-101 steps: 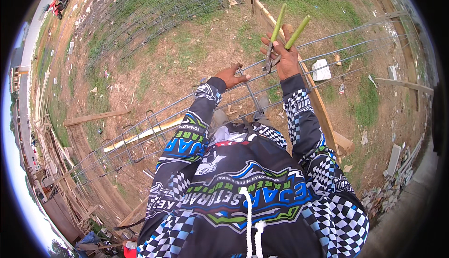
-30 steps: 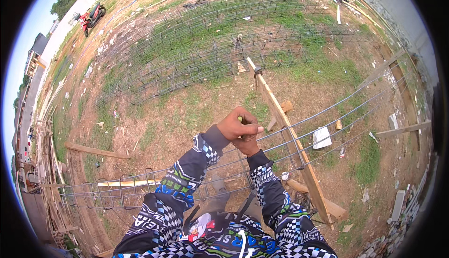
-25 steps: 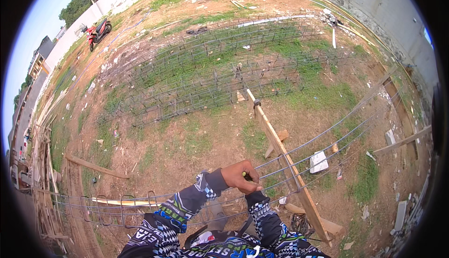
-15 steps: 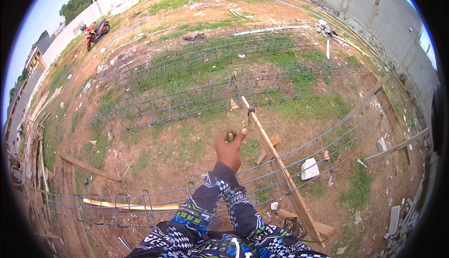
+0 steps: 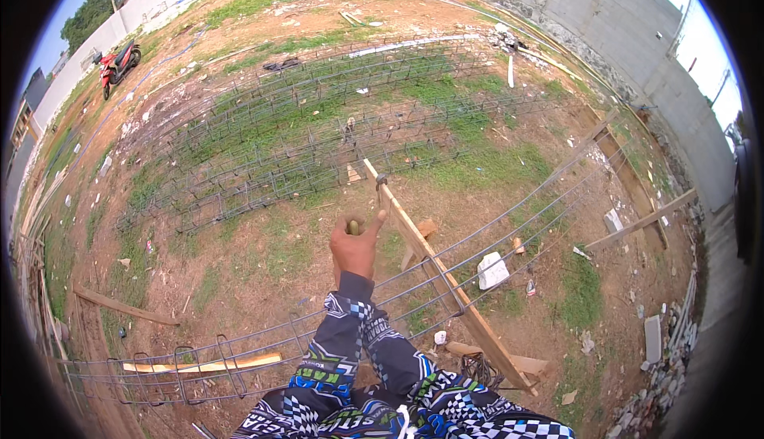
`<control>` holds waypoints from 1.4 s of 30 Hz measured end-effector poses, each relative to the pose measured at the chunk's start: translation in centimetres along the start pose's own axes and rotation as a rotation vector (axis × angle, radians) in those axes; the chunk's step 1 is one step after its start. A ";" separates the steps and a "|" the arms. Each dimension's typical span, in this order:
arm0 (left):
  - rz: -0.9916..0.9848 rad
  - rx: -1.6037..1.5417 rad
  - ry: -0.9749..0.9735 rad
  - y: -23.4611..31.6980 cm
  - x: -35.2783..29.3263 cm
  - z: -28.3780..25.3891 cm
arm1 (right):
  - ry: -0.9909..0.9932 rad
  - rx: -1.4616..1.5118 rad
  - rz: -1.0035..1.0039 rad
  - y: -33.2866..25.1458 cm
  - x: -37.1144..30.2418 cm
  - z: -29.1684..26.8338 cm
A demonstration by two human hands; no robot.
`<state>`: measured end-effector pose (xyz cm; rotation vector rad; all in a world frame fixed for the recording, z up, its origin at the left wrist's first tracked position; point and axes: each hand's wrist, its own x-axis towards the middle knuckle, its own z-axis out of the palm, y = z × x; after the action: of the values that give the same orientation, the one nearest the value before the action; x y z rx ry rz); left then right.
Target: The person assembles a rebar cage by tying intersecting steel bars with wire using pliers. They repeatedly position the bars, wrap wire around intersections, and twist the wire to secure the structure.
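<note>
While the sleeves cross close together, the left hand (image 5: 356, 249) is curled around a green handle (image 5: 354, 226), its thumb raised to the right; the right hand is hidden behind it, so I cannot tell whether it grips anything. The handle sits inside the curled fingers, left of a wooden plank (image 5: 487, 339). Long steel bars (image 5: 177, 363) cross that plank, with square loops around them toward the left. A white block (image 5: 493, 270) lies right of the plank, and wire-frame cages (image 5: 314, 148) rest on the grass beyond.
</note>
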<state>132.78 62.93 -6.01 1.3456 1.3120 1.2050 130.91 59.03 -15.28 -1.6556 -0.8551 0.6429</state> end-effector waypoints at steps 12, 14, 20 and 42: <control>0.137 -0.082 0.088 0.4 0.5 1.2 | 0.189 0.102 0.095 3.3 3.3 1.2; -0.097 -0.148 -0.284 -0.6 2.5 -1.4 | 0.195 0.068 0.015 0.0 0.6 0.7; -0.349 -0.539 -0.998 -1.1 7.2 -4.6 | -0.584 0.399 0.281 -0.1 3.9 -3.6; -0.202 -0.668 -0.951 -4.5 6.7 -6.7 | -0.507 -0.085 0.073 -1.7 2.2 -4.9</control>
<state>125.31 69.59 -9.04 1.0209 0.3001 0.6067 135.67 58.18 -12.39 -1.6281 -1.1974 1.1191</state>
